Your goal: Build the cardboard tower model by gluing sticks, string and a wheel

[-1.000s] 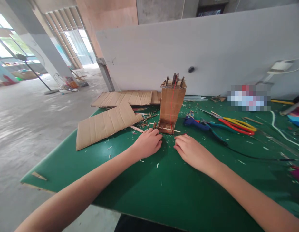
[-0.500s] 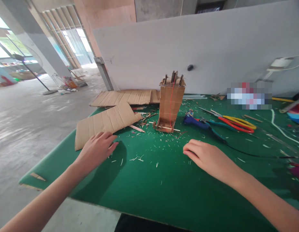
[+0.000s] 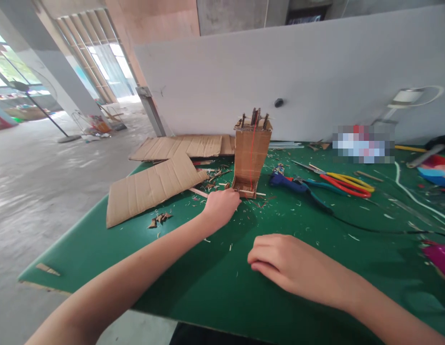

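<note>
A small cardboard tower (image 3: 251,155) with a red string down its front and sticks at its top stands upright on the green table (image 3: 215,282). My left hand (image 3: 219,208) reaches to its lower left corner, fingers curled and pinched at the base by a thin wooden stick. My right hand (image 3: 287,266) rests on the table nearer to me, fingers curled under, with nothing visible in it. A small heap of cardboard scraps (image 3: 158,219) lies to the left.
Flat cardboard sheets (image 3: 150,187) lie left of the tower. A blue glue gun (image 3: 290,183), red and yellow pliers (image 3: 343,183) and a black cable (image 3: 373,230) lie to the right. A grey partition (image 3: 316,72) stands behind. The table's left edge drops to the floor.
My left hand swept scraps left to the cardboard sheet, then came back to the tower's base. My right hand drew back toward me. A scrap heap now lies at the left.
</note>
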`<state>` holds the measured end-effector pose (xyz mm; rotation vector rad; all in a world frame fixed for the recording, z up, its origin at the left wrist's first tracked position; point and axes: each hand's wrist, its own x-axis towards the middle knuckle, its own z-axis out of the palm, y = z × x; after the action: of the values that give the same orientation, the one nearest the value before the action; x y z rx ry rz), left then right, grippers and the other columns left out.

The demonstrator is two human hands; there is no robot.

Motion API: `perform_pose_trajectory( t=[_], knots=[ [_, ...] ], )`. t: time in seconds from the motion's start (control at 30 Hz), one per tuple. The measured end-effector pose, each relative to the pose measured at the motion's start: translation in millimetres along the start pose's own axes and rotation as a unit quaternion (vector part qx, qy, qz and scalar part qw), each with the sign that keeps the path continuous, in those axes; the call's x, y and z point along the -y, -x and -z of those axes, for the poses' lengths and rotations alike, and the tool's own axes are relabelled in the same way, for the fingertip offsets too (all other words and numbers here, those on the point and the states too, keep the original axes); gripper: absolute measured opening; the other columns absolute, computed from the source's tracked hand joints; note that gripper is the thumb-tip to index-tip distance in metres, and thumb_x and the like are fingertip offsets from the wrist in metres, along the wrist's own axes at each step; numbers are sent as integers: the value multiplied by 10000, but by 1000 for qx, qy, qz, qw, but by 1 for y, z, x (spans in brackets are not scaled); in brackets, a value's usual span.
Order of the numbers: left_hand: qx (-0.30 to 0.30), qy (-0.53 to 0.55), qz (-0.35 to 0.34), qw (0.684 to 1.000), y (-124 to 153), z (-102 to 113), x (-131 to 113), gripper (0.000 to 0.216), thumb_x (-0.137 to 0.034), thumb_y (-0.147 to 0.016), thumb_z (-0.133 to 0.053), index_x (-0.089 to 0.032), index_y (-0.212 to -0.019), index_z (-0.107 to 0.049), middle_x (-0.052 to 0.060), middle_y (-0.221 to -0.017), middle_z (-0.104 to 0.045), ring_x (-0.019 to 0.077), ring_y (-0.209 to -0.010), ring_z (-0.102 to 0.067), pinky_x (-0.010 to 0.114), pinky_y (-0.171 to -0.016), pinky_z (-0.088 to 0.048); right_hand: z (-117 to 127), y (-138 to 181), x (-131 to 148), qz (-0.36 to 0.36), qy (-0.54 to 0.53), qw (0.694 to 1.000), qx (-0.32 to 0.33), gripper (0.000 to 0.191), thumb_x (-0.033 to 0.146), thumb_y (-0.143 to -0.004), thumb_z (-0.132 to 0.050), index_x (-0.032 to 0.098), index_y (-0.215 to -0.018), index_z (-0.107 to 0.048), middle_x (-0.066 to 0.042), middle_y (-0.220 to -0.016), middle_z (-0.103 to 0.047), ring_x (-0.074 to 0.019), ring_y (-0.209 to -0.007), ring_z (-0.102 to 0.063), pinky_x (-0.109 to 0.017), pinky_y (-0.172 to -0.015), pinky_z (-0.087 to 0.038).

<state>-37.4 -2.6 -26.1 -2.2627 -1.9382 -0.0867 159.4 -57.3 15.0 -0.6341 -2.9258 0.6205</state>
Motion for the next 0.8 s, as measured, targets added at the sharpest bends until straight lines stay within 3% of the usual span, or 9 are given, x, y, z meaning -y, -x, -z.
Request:
perform_pose_trajectory(
  t=[0.13,0.27,0.37,0.43,0.5,0.53,0.67,0.73,0.8],
  knots=[
    [-10,27,-12,1000,0,-2,2,272,-260,-940,-386,-151,-867,-624,79,-912,-654,238,-767,-668,316,-618,-491,20,7,3,-3,-92,996,-10,194,268,-932,-455,255,-876,-640,32,-868,-643,-103,-773,-575,-242,-674,-412],
    [24,142,-104,984,12,6,11,217,-267,-925,-415,-163,-864,-596,58,-897,-618,205,-816,-624,307,-685,-484,36,-2,-31,-73,-83,987,-120,205,335,-907,-474,251,-852,-652,21,-849,-663,-119,-736,-580,-257,-649,-421],
    [40,311,-186,931,31,15,20,187,-273,-917,-448,-172,-843,-588,64,-968,-573,173,-922,-576,305,-830,-461,38,-13,-70,-175,-58,963,-196,248,400,-892,-467,240,-867,-655,11,-756,-661,-124,-596,-547,-270,-541,-397],
    [42,439,-168,881,43,21,25,167,-279,-900,-487,-170,-815,-580,86,-1091,-545,179,-1025,-548,331,-920,-427,35,-23,-93,-195,-20,959,-206,241,374,-891,-461,231,-871,-654,5,-741,-663,-132,-588,-551,-278,-547,-401],
    [47,601,-98,792,50,25,27,176,-285,-893,-501,-165,-776,-553,91,-1118,-559,189,-1058,-550,370,-956,-413,32,-34,-110,-184,47,962,-197,226,305,-891,-450,222,-873,-660,-14,-823,-680,-158,-701,-594,-294,-623,-425],
    [51,688,-56,722,52,27,27,183,-287,-895,-495,-165,-765,-537,81,-1068,-587,193,-1055,-562,390,-967,-411,31,-40,-117,-177,87,962,-186,226,276,-890,-446,219,-881,-664,-26,-869,-682,-176,-764,-604,-304,-653,-428],
    [65,921,31,383,51,37,22,168,-212,-858,-473,-176,-695,-459,-33,-602,-487,141,-836,-617,421,-997,-411,24,-63,-136,-131,189,963,-139,217,205,-859,-482,193,-970,-668,-80,-934,-654,-214,-858,-600,-314,-695,-430],
    [87,943,40,319,50,43,19,194,-167,-814,-459,-181,-634,-388,-69,-492,-314,81,-561,-510,366,-882,-483,21,-71,-141,-105,190,969,-122,205,209,-854,-506,187,-977,-668,-83,-891,-632,-202,-823,-591,-307,-703,-427],
    [108,930,55,347,48,47,17,233,-182,-805,-422,-188,-601,-309,-75,-481,-204,58,-418,-301,267,-616,-488,18,-73,-143,-88,165,976,-110,190,236,-872,-497,191,-919,-676,-70,-833,-606,-181,-768,-575,-295,-686,-420]
  ],
)
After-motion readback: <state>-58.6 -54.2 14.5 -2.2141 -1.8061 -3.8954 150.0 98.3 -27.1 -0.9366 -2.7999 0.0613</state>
